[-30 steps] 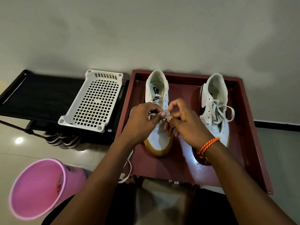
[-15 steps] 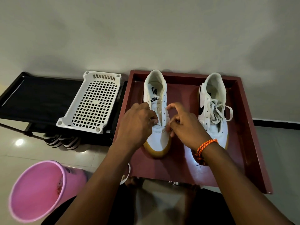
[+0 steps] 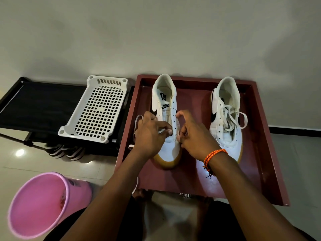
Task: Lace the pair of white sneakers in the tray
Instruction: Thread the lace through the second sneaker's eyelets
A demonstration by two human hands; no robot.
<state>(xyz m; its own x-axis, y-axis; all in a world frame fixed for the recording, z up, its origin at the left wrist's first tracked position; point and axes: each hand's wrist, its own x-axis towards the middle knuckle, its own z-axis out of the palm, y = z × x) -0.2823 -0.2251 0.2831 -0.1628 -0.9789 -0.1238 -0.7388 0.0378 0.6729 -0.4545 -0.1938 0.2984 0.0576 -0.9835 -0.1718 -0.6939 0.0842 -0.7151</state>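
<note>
threading the lowest eyelets, the left hand (image 3: 149, 134) pinches the lace (image 3: 137, 122) at the unlaced sneaker (image 3: 166, 122). the right hand (image 3: 192, 134), fingers curled, seems to steady its other side; what it holds, i cannot tell.

I am in what looks like a home, near a plain pale wall (image 3: 156, 32) with a dark skirting strip (image 3: 295, 126). The floor is glossy light tile (image 3: 34, 164) reflecting a lamp. A low black shoe rack (image 3: 40, 105) holds striped sandals (image 3: 64, 151) underneath and a white plastic basket (image 3: 97, 110) on top. A pink plastic bin (image 3: 40, 206) stands beside my knees.
</note>
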